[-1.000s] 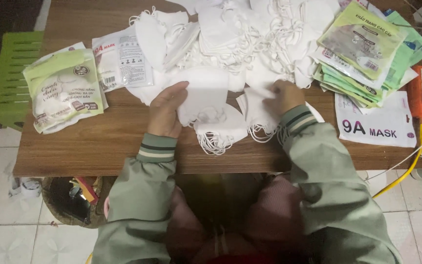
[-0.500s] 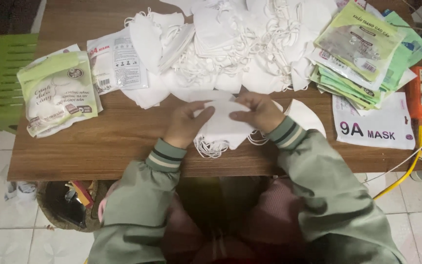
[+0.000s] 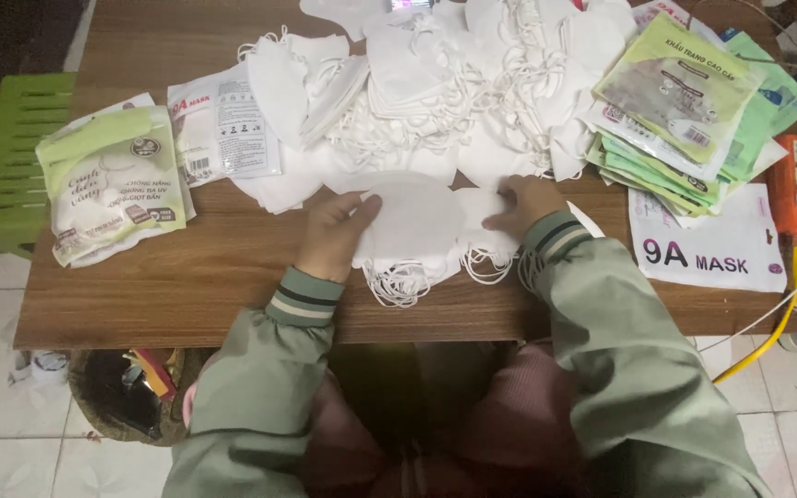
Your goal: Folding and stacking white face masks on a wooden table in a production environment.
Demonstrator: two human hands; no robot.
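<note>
Two hands press on a small stack of white masks [image 3: 417, 231] at the centre of the frame, near the table's [image 3: 186, 286] front edge. Left hand [image 3: 332, 232] lies on the stack's left edge, fingers loosely spread and thumb over the top mask, holding it down rather than gripping. Right hand [image 3: 526, 203] rests flat on the stack's right end, fingers close together. Ear loops hang out below the stack. Behind it sprawls a big pile of loose masks [image 3: 454, 83]; green packets [image 3: 684, 101] sit upper right, filled packets [image 3: 113, 184] at left
</note>
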